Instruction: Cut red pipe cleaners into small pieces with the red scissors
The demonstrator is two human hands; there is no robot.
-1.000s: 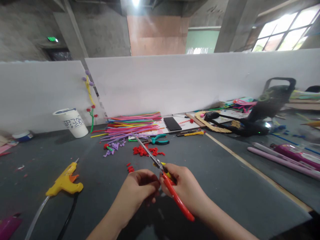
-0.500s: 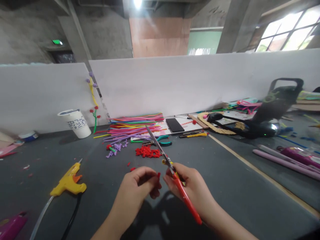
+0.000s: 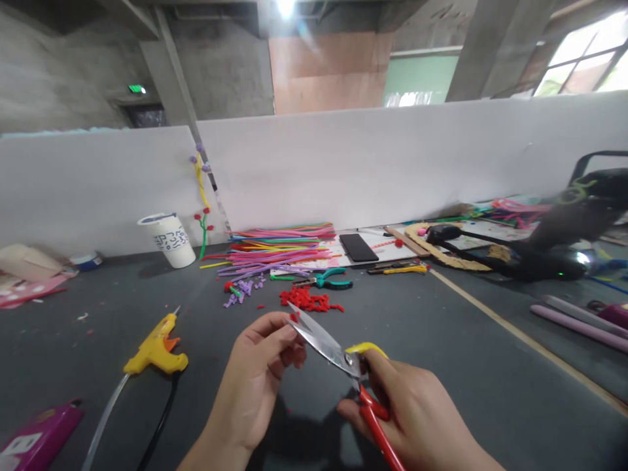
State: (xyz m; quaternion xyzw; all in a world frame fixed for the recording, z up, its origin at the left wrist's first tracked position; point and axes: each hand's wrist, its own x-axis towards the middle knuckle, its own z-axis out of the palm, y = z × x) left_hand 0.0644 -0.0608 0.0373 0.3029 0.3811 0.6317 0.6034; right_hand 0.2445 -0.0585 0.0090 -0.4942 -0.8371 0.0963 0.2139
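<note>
Between the thumb and forefinger of my left hand is a small red pipe cleaner piece, its tip sticking out. My right hand is closed round the red handles of a pair of scissors, with a yellow part by the pivot. The blades are parted and their tips reach the red piece at my left fingertips. Just beyond lies a pile of red cut pieces. Left of it are purple cut pieces with a red and green one among them.
Teal-handled pliers, a bundle of coloured pipe cleaners and a phone lie farther back. At left are a yellow glue gun and a white cup. A black device stands at right.
The scissors have swung down and left, and their blades have opened at the red piece in my left hand. My right hand has shifted right and lower. The view has turned slightly left.
</note>
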